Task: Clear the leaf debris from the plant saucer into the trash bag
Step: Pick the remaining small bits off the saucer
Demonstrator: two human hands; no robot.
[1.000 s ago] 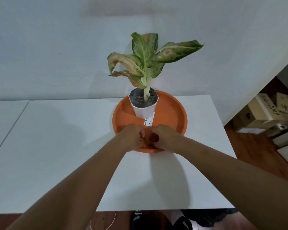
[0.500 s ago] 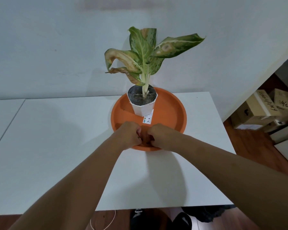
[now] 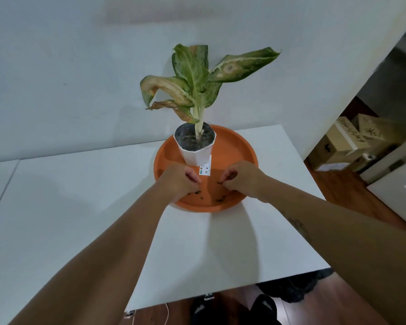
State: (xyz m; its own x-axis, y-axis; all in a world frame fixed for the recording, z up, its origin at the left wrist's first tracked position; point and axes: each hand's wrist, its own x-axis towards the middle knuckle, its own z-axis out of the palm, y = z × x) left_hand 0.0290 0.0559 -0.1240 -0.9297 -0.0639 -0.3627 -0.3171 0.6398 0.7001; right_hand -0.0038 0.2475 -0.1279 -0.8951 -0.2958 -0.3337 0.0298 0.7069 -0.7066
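Head view. Saucer [image 3: 240,148], orange, holds pot [image 3: 196,153] at 12 o'clock. Debris [image 3: 217,199]: dark bits on saucer floor at 6 o'clock, between and just below both hands. Left hand [image 3: 179,180] curled, contents hidden. Right hand [image 3: 240,178] pinching a dark fragment. Both equally near. Trash bag: not seen.

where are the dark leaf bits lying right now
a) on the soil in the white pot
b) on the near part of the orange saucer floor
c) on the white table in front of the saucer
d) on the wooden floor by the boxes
b: the dark leaf bits lie on the orange saucer floor at its near side, between and just below the left hand and right hand.
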